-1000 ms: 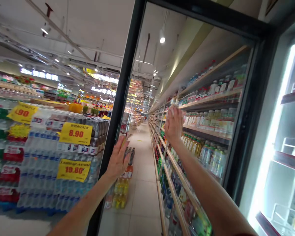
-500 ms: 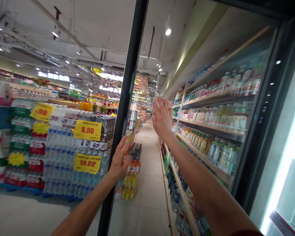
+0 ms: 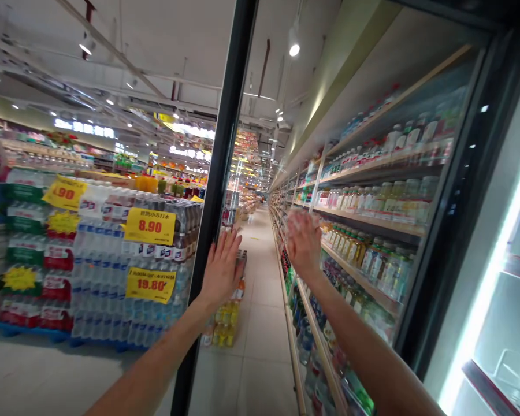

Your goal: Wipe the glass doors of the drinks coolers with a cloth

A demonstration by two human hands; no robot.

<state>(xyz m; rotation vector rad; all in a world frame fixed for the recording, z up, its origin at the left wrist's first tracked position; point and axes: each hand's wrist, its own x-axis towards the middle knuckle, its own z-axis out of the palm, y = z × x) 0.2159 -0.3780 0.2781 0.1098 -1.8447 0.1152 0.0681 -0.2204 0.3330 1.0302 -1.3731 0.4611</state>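
Black cooler-door frame (image 3: 217,173) runs between left hand (image 3: 222,268) and right hand (image 3: 303,242). Left of left hand: yellow price tags (image 3: 149,226) with red numerals, on blue-and-white water bottle stacks (image 3: 99,277), blue pallet (image 3: 26,330) beneath. Right of right hand: pale wood shelf edge (image 3: 355,267). Past left hand: beige floor tiles (image 3: 264,335).

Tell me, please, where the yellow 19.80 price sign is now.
In the head view, the yellow 19.80 price sign sits on the stacked bottled water, left of the black door frame, directly below the yellow 8.90 sign.
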